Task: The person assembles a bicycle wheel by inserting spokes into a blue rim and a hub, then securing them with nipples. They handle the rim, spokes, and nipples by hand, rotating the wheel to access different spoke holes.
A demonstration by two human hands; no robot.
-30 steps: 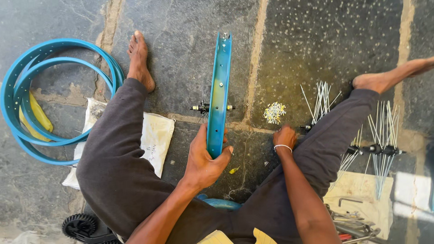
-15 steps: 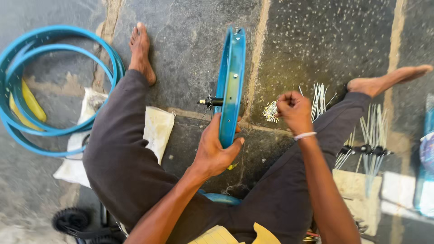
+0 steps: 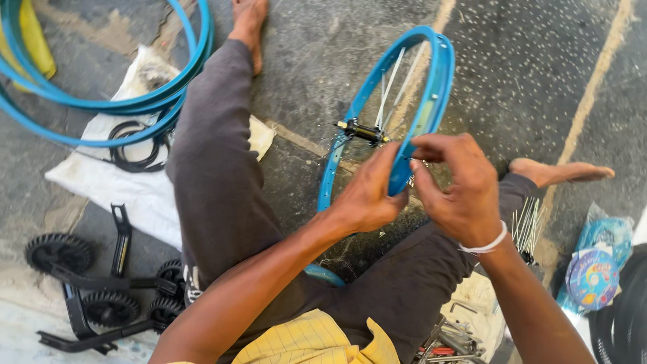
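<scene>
Sitting on speckled stone floor (image 3: pixel 552 61); left hand (image 3: pixel 367 195) grasping blue wheel rim (image 3: pixel 438 81) centre frame, right hand (image 3: pixel 458 182) fingers pinched at rim edge.

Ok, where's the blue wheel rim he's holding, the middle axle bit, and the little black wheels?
blue wheel rim (image 3: pixel 441 74), head view, upper right edge.
hub (image 3: pixel 364 131), head view, its dark body.
small black wheels (image 3: pixel 59 251), head view, one wheel's tyre.
</scene>
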